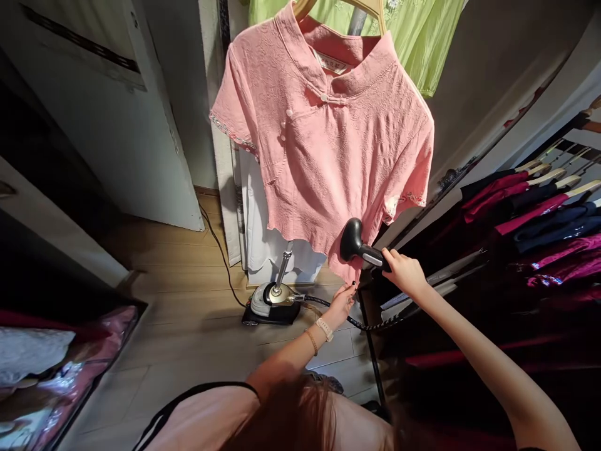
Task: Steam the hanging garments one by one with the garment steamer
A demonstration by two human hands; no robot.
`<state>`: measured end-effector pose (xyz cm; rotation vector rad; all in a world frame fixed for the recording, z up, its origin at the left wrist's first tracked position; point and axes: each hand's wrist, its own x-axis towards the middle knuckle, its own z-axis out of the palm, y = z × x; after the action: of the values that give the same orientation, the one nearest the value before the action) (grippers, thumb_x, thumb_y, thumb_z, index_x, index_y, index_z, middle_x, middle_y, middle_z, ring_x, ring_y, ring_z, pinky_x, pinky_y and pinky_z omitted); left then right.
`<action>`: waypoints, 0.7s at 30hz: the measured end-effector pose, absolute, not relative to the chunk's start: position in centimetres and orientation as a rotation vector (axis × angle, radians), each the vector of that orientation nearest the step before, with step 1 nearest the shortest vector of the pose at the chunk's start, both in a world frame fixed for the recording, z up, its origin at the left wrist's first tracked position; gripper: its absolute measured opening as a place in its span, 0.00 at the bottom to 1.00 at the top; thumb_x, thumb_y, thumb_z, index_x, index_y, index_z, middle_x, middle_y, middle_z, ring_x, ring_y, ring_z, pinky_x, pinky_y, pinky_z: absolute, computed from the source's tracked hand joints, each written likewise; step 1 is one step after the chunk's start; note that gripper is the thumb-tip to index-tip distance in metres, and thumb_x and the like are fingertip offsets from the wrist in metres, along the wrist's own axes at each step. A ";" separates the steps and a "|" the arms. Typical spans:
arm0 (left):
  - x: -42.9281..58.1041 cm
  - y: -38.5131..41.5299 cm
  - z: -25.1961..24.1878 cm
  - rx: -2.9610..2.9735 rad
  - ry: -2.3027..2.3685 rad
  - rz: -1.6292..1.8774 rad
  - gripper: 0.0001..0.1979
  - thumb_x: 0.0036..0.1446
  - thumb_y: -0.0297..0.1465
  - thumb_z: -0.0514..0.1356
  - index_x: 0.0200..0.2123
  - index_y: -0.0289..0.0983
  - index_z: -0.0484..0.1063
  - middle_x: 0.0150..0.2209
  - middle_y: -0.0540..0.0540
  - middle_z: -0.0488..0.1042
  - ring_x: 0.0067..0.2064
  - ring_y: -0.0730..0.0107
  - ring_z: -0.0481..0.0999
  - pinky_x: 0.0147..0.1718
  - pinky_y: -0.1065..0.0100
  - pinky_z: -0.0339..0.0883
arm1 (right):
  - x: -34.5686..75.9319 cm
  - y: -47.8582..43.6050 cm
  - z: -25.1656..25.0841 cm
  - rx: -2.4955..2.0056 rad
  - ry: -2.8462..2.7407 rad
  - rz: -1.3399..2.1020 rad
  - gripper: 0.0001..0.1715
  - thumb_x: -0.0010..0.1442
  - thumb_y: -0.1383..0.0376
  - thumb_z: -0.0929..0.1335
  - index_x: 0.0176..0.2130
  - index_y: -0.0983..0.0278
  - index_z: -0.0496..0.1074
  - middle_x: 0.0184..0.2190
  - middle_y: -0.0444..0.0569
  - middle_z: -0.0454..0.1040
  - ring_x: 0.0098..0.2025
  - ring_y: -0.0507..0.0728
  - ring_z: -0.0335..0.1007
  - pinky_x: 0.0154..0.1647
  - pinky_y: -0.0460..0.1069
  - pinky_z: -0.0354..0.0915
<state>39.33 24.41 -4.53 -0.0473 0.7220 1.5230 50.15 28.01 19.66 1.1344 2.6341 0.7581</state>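
Observation:
A pink short-sleeved blouse (323,150) with a stand collar and embroidered sleeve hems hangs on a wooden hanger (373,7). My right hand (404,270) is wrapped round the handle of a black garment steamer head (352,241), whose face lies against the lower right front of the blouse. Just below it, my left hand (344,302) pinches the bottom hem of the blouse, the cloth drawn down toward me. On the floor stands the steamer base (275,300), with a pole rising behind the blouse and a black ribbed hose (370,327) running off to the right.
A light green garment (432,56) hangs behind the blouse. Dark and magenta clothes (558,213) fill a rail at right. A power cord (218,244) trails across the floor by a white door (103,125). Folded clothes (37,351) lie at lower left.

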 end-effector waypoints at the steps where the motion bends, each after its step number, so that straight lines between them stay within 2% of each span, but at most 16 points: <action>1: 39.3 24.4 -4.5 -0.053 0.718 1.523 0.16 0.44 0.26 0.76 0.35 0.37 0.76 0.30 0.51 0.75 0.26 0.81 0.68 0.24 0.76 0.54 | 50.1 27.9 19.0 1.118 2.629 0.740 0.28 0.65 0.60 0.69 0.61 0.62 0.63 0.48 0.52 0.76 0.43 0.59 0.77 0.29 0.49 0.56; 5: 39.1 24.4 -4.7 -0.073 0.700 1.532 0.16 0.45 0.26 0.76 0.37 0.37 0.78 0.30 0.51 0.75 0.27 0.81 0.68 0.25 0.76 0.55 | 50.1 27.7 17.3 1.110 2.609 0.674 0.28 0.64 0.60 0.70 0.60 0.62 0.63 0.47 0.52 0.76 0.44 0.58 0.77 0.30 0.48 0.57; 9: 39.2 24.3 -5.0 -0.087 0.707 1.539 0.16 0.43 0.26 0.76 0.36 0.37 0.77 0.31 0.51 0.75 0.26 0.81 0.67 0.25 0.76 0.55 | 49.6 27.6 18.0 1.114 2.620 0.712 0.29 0.65 0.60 0.70 0.62 0.61 0.62 0.48 0.51 0.76 0.45 0.58 0.77 0.29 0.49 0.57; 21: 39.4 24.3 -5.4 -0.055 0.720 1.548 0.18 0.37 0.27 0.79 0.31 0.36 0.77 0.29 0.52 0.74 0.28 0.81 0.67 0.26 0.76 0.55 | 47.0 28.2 30.5 1.330 2.690 1.224 0.27 0.66 0.57 0.67 0.61 0.62 0.64 0.47 0.54 0.76 0.41 0.61 0.75 0.27 0.51 0.48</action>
<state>39.45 24.27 -5.42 -0.0545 0.7199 1.5484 46.99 28.15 30.52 1.3295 2.6895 1.2240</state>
